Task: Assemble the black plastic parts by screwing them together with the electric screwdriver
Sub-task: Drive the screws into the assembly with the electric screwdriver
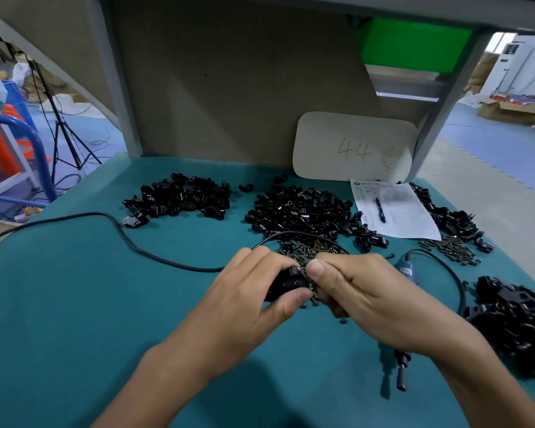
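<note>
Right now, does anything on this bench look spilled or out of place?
Nothing looks damaged. A black cable runs across the screw pile, a few screws lie loose beside the right hand, and one black part sits alone by the far-left parts pile. The electric screwdriver lies partly under the right forearm.

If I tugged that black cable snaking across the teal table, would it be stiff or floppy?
Probably floppy: the cable lies in loose curves, flat on the table. Likely light, since it is thin. It should drag rather than roll, and may snag the pile of black parts beside it.
</note>
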